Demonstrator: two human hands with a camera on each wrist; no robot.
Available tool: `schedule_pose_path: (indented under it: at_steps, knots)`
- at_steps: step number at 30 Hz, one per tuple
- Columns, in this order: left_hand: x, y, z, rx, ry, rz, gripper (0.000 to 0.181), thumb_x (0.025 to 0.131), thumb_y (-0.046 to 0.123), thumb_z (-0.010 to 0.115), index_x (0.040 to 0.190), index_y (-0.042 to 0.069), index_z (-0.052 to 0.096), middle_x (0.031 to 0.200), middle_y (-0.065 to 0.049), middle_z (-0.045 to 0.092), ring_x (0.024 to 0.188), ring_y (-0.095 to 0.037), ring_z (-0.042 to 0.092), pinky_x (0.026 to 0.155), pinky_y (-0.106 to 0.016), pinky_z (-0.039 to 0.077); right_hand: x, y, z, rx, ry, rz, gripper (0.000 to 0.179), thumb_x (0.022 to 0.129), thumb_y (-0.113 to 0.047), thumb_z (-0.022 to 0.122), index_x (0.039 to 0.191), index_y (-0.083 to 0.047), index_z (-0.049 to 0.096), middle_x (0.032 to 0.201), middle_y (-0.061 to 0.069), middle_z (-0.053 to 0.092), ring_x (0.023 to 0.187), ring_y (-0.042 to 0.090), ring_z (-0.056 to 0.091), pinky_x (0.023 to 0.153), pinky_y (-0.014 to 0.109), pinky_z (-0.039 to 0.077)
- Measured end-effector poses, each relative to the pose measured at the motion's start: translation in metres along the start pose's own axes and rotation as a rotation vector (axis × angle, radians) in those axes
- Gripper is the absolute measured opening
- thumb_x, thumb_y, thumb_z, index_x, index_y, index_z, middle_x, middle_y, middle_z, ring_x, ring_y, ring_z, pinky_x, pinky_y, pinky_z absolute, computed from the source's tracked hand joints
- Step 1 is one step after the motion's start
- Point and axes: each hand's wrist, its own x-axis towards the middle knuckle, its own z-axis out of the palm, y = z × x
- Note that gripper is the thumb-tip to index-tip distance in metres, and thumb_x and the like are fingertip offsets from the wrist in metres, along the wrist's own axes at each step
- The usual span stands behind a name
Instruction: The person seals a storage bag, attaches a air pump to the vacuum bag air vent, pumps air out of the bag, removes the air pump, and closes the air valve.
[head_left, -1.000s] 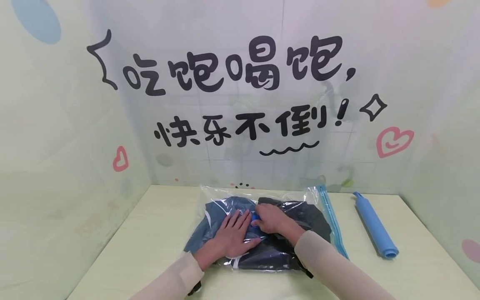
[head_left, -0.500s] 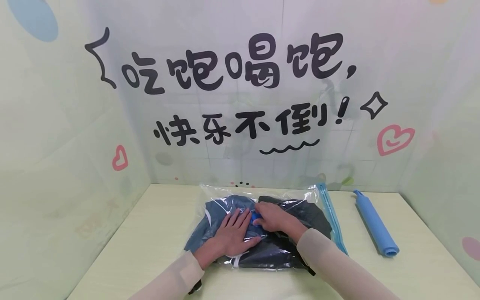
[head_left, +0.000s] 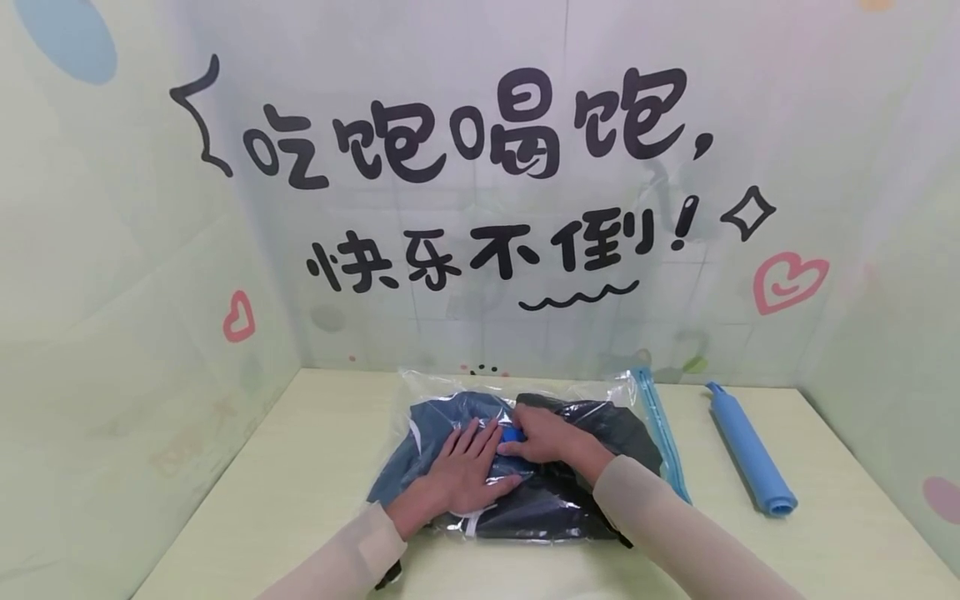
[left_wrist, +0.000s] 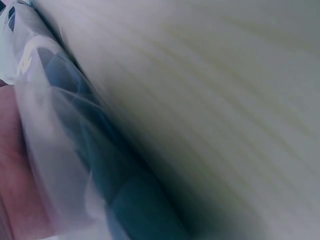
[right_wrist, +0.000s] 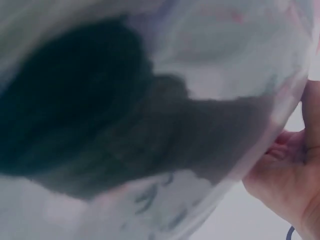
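Note:
A clear plastic vacuum storage bag (head_left: 487,539) lies flat on the table, with blue clothing (head_left: 438,425) in its left half and dark clothing (head_left: 622,433) in its right and front parts. My left hand (head_left: 467,468) rests palm down on the bag, fingers spread. Beside its fingertips, my right hand (head_left: 551,435) pinches a round blue valve cap (head_left: 512,435) on the bag's top, partly hidden by thumb and fingers. In the left wrist view, part of the left hand (left_wrist: 20,185) shows against the plastic. The right wrist view has the right hand (right_wrist: 290,170) at its edge.
A blue hand pump (head_left: 753,454) lies on the table to the right of the bag. The bag's light-blue zip edge (head_left: 663,437) faces it. Printed fabric walls (head_left: 480,333) enclose the table at the back and both sides.
The right hand's thumb has shifted a little left around the blue valve cap, with the fingers still on it. The left hand, the bag and the pump have stayed in place.

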Motion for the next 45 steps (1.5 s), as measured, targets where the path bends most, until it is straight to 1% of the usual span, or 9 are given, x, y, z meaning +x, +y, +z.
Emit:
schedule_pose_path:
  at_steps: [3,5,12,20,30,34,38,42,45]
  knots:
    - [0.003,-0.004,0.005,0.002,0.007,-0.001,0.090,0.100,0.070,0.034,0.162,0.007,0.023,0.168,-0.008,0.017,0.153,-0.033,0.007,0.119,-0.054,0.008,0.002,-0.002,0.001,-0.009,0.012,0.043,0.033,0.094,-0.030,0.076,0.092,-0.004,0.056,0.074,0.001,0.051,0.065,0.017,0.050,0.063,0.035,0.044]
    - [0.005,-0.007,0.010,0.001,0.016,0.000,0.091,0.100,0.072,0.033,0.163,0.008,0.022,0.168,-0.007,0.016,0.153,-0.032,0.006,0.119,-0.053,0.007,0.002,-0.003,0.001,-0.013,0.018,0.044,0.031,0.094,-0.027,0.076,0.090,-0.004,0.056,0.073,0.001,0.051,0.065,0.017,0.049,0.064,0.035,0.044]
    - [0.007,-0.010,0.016,-0.011,0.026,-0.005,0.090,0.099,0.072,0.035,0.163,0.010,0.021,0.169,-0.005,0.014,0.153,-0.030,0.004,0.119,-0.053,0.006,0.003,-0.002,0.002,-0.068,0.023,-0.074,0.025,0.096,-0.020,0.073,0.089,-0.004,0.056,0.074,0.000,0.047,0.068,0.018,0.047,0.065,0.037,0.041]
    - [0.007,-0.009,0.016,-0.007,0.022,-0.005,0.090,0.099,0.071,0.035,0.163,0.010,0.021,0.169,-0.005,0.013,0.153,-0.030,0.003,0.119,-0.053,0.006,0.003,-0.002,0.003,-0.092,0.003,-0.089,0.020,0.096,-0.013,0.073,0.092,-0.005,0.055,0.081,0.001,0.049,0.073,0.019,0.049,0.069,0.037,0.043]
    - [0.008,-0.008,0.014,-0.004,0.015,-0.015,0.092,0.098,0.073,0.033,0.164,0.011,0.020,0.169,-0.005,0.013,0.153,-0.030,0.003,0.119,-0.052,0.005,0.002,0.000,0.001,-0.127,-0.009,-0.135,0.018,0.096,-0.009,0.072,0.100,-0.004,0.056,0.094,0.007,0.053,0.081,0.022,0.054,0.077,0.040,0.048]
    - [0.007,-0.007,0.012,0.001,0.006,-0.014,0.092,0.098,0.074,0.032,0.164,0.010,0.019,0.169,-0.005,0.013,0.153,-0.030,0.003,0.120,-0.051,0.005,0.002,-0.001,0.001,-0.145,-0.028,-0.121,0.018,0.096,-0.009,0.072,0.104,-0.005,0.057,0.100,0.006,0.053,0.087,0.022,0.057,0.084,0.040,0.050]
    - [0.006,-0.005,0.010,0.002,0.003,-0.007,0.093,0.098,0.075,0.030,0.164,0.010,0.018,0.169,-0.005,0.012,0.153,-0.031,0.003,0.119,-0.052,0.005,0.003,-0.002,0.000,-0.131,-0.046,-0.095,0.020,0.095,-0.007,0.073,0.109,-0.006,0.059,0.104,0.005,0.053,0.095,0.023,0.059,0.091,0.041,0.051]
    - [0.007,-0.006,0.011,0.002,0.001,-0.011,0.092,0.098,0.074,0.031,0.164,0.011,0.018,0.169,-0.005,0.012,0.153,-0.031,0.002,0.120,-0.052,0.004,0.002,-0.003,-0.001,-0.098,-0.042,-0.084,0.021,0.093,-0.003,0.074,0.110,-0.005,0.061,0.103,0.006,0.052,0.096,0.024,0.058,0.092,0.042,0.050]
    - [0.008,-0.008,0.012,0.006,0.003,-0.017,0.092,0.098,0.074,0.032,0.164,0.011,0.018,0.169,-0.004,0.012,0.153,-0.031,0.003,0.119,-0.052,0.005,0.001,-0.004,-0.002,-0.067,-0.046,-0.050,0.021,0.093,-0.003,0.074,0.109,-0.005,0.061,0.100,0.005,0.050,0.093,0.023,0.057,0.090,0.041,0.050]
